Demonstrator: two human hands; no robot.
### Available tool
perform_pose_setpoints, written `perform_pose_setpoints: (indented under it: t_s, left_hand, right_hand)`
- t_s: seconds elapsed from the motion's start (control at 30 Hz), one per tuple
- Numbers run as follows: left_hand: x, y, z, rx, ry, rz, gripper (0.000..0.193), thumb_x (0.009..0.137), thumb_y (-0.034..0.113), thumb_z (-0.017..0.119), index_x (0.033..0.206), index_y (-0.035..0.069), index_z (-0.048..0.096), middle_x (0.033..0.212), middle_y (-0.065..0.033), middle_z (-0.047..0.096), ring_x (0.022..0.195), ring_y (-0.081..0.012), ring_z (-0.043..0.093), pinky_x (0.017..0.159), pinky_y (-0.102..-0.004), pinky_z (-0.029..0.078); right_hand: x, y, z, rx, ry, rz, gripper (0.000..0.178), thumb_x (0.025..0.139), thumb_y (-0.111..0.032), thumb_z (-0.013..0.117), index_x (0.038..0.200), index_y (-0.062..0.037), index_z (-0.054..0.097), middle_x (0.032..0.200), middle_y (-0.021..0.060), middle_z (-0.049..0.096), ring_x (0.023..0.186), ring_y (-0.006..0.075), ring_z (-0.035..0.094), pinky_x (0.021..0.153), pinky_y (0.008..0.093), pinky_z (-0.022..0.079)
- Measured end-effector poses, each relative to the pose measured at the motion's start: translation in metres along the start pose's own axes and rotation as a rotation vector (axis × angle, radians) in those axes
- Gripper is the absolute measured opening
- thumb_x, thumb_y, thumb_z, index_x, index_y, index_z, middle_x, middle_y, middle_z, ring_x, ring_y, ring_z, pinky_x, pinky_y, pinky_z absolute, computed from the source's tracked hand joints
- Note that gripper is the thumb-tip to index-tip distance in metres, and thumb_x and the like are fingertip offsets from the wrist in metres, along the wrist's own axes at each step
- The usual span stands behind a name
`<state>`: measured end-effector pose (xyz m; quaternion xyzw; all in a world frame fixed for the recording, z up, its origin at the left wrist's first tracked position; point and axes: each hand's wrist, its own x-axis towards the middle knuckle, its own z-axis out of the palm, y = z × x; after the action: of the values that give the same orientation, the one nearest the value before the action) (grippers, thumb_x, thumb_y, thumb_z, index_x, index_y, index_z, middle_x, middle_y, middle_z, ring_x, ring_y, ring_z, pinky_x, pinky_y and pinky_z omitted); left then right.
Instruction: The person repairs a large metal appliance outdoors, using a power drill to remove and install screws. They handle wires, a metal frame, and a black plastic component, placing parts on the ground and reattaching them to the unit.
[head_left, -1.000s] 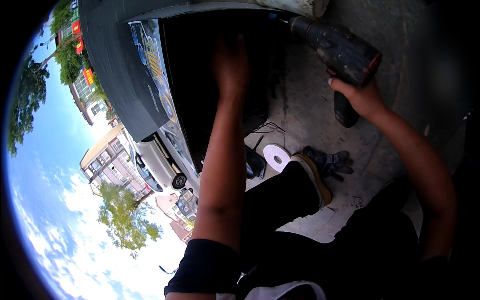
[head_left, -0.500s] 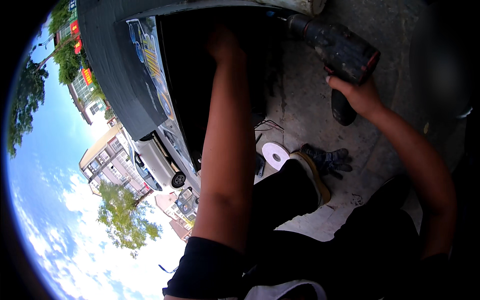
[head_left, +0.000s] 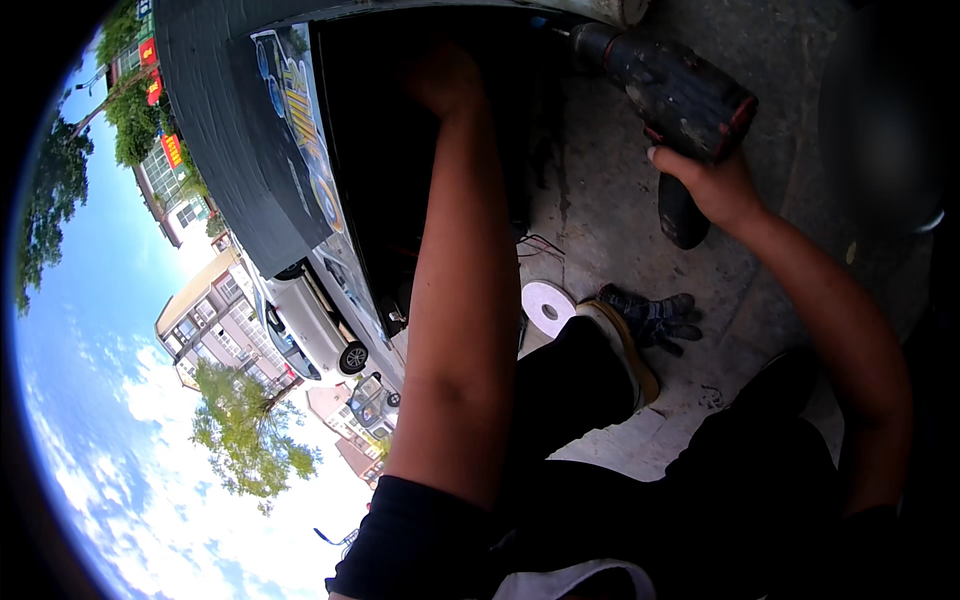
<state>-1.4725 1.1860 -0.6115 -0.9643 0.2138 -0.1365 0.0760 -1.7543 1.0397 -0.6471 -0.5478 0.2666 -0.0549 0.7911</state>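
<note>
My right hand (head_left: 712, 190) is wrapped round the grip of a worn, dark power drill (head_left: 680, 95). Its nose points up and left, toward the dark recess of a black-sided box-like structure (head_left: 225, 150). Deep in that shadowed recess is my left hand (head_left: 447, 82), bare up to the short dark sleeve. Darkness hides its fingers and whatever they may touch.
On the concrete floor lie a white roll of tape (head_left: 548, 308), a dark work glove (head_left: 660, 318) and thin loose wires (head_left: 540, 246). My shoe (head_left: 625, 350) stands beside the tape. Outside, at left, are a white car (head_left: 315, 325), trees and buildings.
My left forearm has shifted slightly to the right, and its hand has turned a little inside the recess. The drill stays almost where it was in my right hand.
</note>
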Motion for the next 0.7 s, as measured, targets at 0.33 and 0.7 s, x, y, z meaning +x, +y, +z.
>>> perform_pose_setpoints:
  t_s: [0.33,0.7]
  left_hand:
    - [0.013,-0.016,0.010,0.281,0.056,0.182,0.038,0.089,0.040,0.060,0.111,0.010,0.057,0.086,-0.0119,0.066,0.070,-0.0176,0.065,0.059,-0.0307,0.050]
    - [-0.021,0.030,-0.014,-0.774,0.069,-0.207,0.027,0.094,0.030,0.053,0.099,0.004,0.058,0.082,-0.0108,0.062,0.072,-0.0180,0.061,0.059,-0.0298,0.048]
  right_hand:
    - [0.002,-0.002,0.000,-0.010,-0.026,0.013,0.033,0.073,-0.015,0.068,0.103,-0.0027,0.062,0.098,0.0065,0.064,0.091,0.0178,0.060,0.079,0.0322,0.047]
    - [0.003,0.001,-0.006,-0.003,-0.022,-0.004,0.032,0.073,-0.015,0.068,0.102,-0.0031,0.063,0.097,0.0066,0.064,0.090,0.0187,0.060,0.079,0.0329,0.047]
